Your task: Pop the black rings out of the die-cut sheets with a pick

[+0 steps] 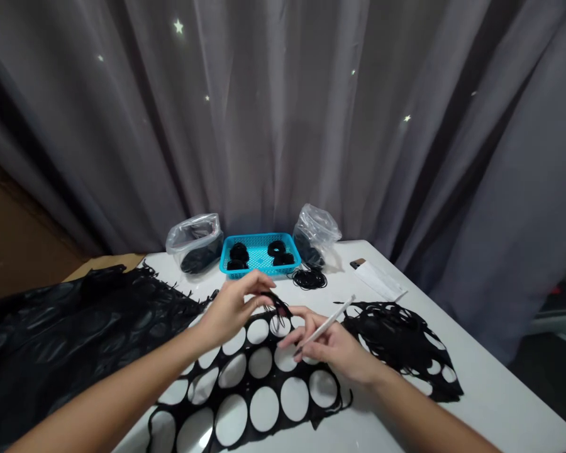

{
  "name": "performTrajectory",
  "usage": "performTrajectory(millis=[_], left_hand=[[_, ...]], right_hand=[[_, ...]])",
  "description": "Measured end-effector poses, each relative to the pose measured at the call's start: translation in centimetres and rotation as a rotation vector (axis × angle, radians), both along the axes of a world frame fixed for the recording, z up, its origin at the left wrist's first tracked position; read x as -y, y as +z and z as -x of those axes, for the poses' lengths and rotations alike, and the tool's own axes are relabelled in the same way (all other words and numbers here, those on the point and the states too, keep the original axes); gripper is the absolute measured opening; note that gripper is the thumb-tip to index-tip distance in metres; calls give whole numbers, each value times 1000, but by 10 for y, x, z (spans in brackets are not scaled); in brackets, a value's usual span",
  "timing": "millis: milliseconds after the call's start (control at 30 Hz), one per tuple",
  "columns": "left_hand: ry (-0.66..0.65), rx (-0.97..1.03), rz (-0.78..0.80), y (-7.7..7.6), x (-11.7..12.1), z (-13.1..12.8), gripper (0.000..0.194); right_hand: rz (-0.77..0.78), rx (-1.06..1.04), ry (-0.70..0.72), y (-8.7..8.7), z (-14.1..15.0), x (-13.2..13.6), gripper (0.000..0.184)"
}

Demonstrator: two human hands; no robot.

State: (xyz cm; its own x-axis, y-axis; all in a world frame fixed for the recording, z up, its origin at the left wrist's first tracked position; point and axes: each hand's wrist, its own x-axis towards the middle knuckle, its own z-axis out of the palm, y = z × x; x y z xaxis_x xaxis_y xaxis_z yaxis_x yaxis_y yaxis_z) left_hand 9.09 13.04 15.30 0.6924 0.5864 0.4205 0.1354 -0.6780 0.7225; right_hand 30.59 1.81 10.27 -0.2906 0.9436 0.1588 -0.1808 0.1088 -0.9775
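My left hand (238, 305) pinches a small bundle of thin black rings (277, 303) above the sheet. With its index finger stretched out, my right hand (323, 340) touches the far end of that bundle. A slim white pen-like tool (329, 324) is also held in my right hand, slanting up to the right; its dark tip points down at the sheet. Beneath both hands lies a black sheet with large round holes (241, 402), and the white table shows through them.
At the back stands a blue basket (260, 272) with black ring bundles, between two clear plastic bags (194, 236) (318, 226). Loose black rings (309, 278) lie before it. Black sheeting (66, 333) covers the left; black scraps (396, 336) and white paper (381, 280) lie right.
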Motion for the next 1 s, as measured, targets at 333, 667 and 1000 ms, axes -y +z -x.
performTrajectory(millis=[333,667,1000], left_hand=[[132,-519,131,1,-175,-88,11],[388,-567,234,-63,-242,-162,35],[626,-649,-44,-95,-264,-172,35]], right_hand=[[113,-228,-475,-57,-39,-28,27],[121,-131,-448,-40,-47,-20,30],[116,-133,-382,-33,-54,-15,30]])
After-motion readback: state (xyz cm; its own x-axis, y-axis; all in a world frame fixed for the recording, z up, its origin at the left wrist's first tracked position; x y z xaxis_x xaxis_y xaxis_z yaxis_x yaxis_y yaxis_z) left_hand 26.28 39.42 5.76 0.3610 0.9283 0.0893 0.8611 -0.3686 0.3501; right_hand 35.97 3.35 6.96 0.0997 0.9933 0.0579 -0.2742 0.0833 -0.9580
